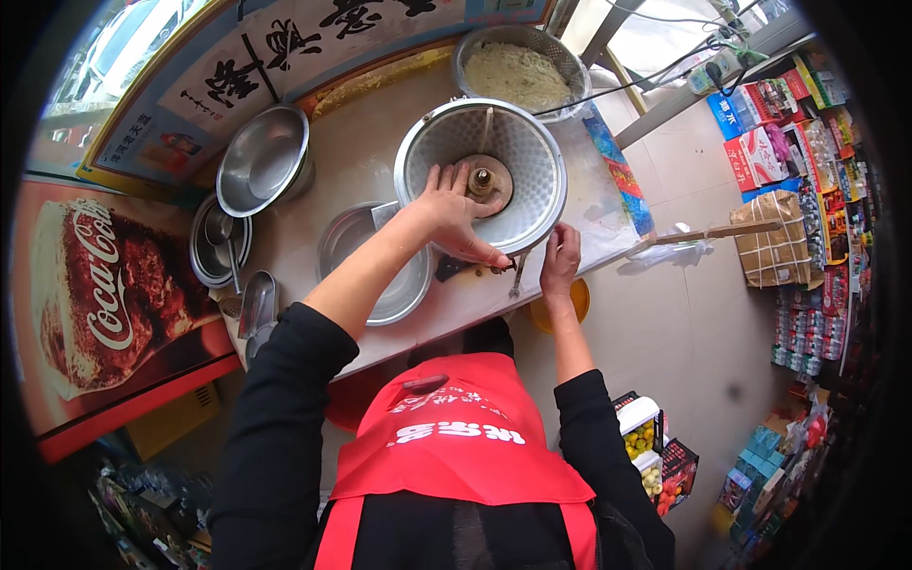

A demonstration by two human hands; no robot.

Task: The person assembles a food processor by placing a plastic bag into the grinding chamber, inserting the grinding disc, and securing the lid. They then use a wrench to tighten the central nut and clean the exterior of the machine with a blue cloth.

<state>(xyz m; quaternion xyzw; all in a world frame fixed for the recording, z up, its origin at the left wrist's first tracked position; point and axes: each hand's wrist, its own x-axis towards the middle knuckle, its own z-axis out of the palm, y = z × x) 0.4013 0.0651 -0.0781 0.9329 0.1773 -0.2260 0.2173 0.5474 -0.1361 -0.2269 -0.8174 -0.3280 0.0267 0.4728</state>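
Note:
A round metal drum (537, 180) with a dimpled inner wall stands at the front of the table, a spindle (483, 180) rising from the disc in its middle. My left hand (456, 217) lies over the drum's near left rim. Its fingers are spread inside against the wall, and its thumb stretches outside toward a small dark fitting (508, 267). Close against the near right outside of the drum is my right hand (562, 256), fingers together and curled. Whatever it may hold is hidden. A metal rod (517, 277) hangs between the hands below the rim.
Left of the drum sit a wide metal basin (404, 302), a deep bowl (263, 161), a ladle (220, 228) and a scoop (257, 302). Behind stands a colander (575, 71) of pale, shredded-looking stuff. A yellow bucket (568, 306) is below the table edge; packaged goods (760, 157) line the right.

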